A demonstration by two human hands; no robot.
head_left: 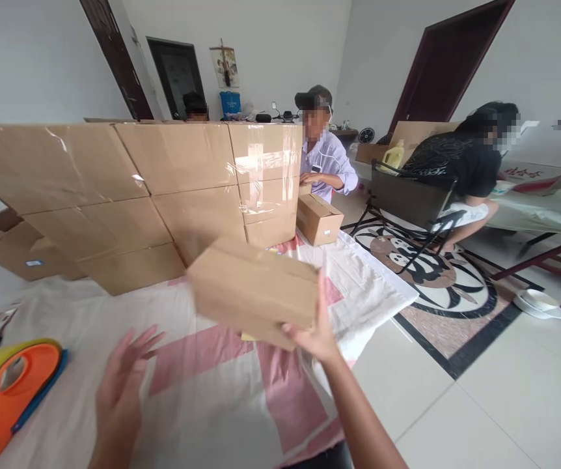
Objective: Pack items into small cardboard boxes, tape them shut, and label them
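Note:
A brown cardboard box is held tilted over the cloth-covered table, slightly blurred. My right hand grips its right end, the thumb along the lower edge and fingers up the end face. To the left of the box, my left hand is open above the cloth, fingers apart and holding nothing. A tape dispenser with an orange body, a blue edge and a yellow roll lies at the left, apart from my left hand.
Stacked cardboard boxes form a wall along the table's far side. A smaller box stands beside its right end, near a person in a light shirt. At the left is an open carton. Another person sits in a chair.

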